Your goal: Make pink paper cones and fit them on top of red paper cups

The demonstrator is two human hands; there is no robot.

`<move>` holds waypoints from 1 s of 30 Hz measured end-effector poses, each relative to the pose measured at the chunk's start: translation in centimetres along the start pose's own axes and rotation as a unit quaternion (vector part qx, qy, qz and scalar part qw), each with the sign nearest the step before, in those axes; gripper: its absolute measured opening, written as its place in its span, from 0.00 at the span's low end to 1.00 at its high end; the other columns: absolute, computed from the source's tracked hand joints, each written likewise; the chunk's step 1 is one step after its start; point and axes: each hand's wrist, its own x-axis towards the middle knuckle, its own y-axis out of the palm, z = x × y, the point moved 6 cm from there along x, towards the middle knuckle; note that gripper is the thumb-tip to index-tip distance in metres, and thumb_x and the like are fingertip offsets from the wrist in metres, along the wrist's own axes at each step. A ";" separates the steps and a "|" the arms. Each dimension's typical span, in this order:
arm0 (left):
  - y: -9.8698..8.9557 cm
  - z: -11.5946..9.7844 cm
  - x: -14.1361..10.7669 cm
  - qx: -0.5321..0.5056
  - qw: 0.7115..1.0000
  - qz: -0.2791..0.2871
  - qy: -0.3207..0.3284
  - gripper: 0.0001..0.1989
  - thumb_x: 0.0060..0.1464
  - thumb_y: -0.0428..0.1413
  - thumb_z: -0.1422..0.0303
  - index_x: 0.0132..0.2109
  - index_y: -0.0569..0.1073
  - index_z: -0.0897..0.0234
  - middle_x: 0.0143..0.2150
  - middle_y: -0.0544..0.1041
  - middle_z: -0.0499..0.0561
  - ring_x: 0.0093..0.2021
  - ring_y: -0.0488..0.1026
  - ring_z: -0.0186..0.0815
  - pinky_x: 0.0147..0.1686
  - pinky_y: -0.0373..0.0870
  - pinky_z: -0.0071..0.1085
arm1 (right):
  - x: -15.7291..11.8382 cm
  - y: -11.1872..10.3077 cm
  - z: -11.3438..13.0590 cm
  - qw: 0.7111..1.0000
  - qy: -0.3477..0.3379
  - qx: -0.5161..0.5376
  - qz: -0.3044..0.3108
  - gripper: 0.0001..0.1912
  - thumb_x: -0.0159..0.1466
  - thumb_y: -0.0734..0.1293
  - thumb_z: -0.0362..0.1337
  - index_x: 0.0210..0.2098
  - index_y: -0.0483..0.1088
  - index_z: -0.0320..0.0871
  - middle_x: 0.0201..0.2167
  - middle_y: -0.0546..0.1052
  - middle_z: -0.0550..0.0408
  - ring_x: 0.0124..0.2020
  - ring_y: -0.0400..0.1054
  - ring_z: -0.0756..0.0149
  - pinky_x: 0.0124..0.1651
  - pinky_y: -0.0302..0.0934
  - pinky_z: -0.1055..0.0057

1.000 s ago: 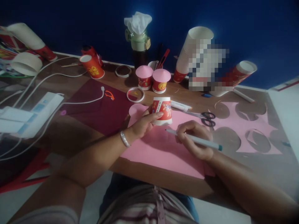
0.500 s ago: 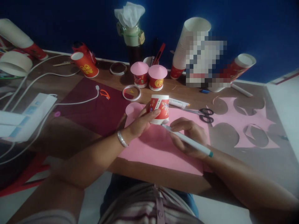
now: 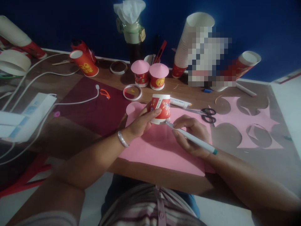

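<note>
My left hand (image 3: 141,123), with a silver bracelet at its wrist, is closed round a red and white paper cup (image 3: 164,106) above the pink paper (image 3: 162,150). A white pen (image 3: 197,139) with a green end is pinched in my right hand (image 3: 191,135); its tip is at the cup's lower white edge, on the right side. Behind the cup stand two small red cups wearing pink paper cones, a left one (image 3: 140,67) and a right one (image 3: 159,71).
Scissors (image 3: 208,115) and cut pink paper (image 3: 231,117) lie to the right. A tape roll (image 3: 132,92) and dark red sheet (image 3: 87,106) are left of the cup. Stacked cups (image 3: 195,37) and a bottle (image 3: 134,34) stand at the back; white cables (image 3: 77,103) cross the left.
The pen tip has shifted slightly right and up along the cup's lower edge, my right hand with it. The whole view has shifted slightly.
</note>
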 end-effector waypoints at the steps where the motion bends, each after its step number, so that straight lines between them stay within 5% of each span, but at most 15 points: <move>1: 0.1 0.0 0.0 0.000 1.000 -0.001 -0.001 0.18 0.63 0.64 0.59 0.55 0.76 0.62 0.52 0.83 0.57 0.54 0.81 0.46 0.57 0.75 0.43 | 0.0 0.0 0.0 1.000 0.003 -0.001 -0.001 0.08 0.66 0.68 0.30 0.42 0.67 0.46 0.32 0.78 0.56 0.29 0.75 0.66 0.30 0.71 0.69; 9: 0.4 -0.2 -0.1 -0.017 0.999 -0.031 -0.009 0.20 0.59 0.67 0.58 0.54 0.78 0.60 0.55 0.83 0.56 0.61 0.78 0.51 0.62 0.72 0.50 | 0.2 0.0 -0.2 1.000 0.016 0.005 -0.011 0.07 0.66 0.69 0.31 0.41 0.67 0.48 0.31 0.79 0.56 0.29 0.75 0.66 0.30 0.70 0.69; 30: 0.1 0.1 -0.1 -0.015 0.999 -0.028 -0.027 0.23 0.59 0.67 0.58 0.58 0.76 0.60 0.55 0.83 0.56 0.59 0.79 0.49 0.64 0.69 0.47 | 0.3 0.1 -0.5 1.000 0.018 -0.010 -0.017 0.06 0.66 0.69 0.31 0.39 0.69 0.47 0.31 0.80 0.55 0.30 0.77 0.65 0.31 0.72 0.70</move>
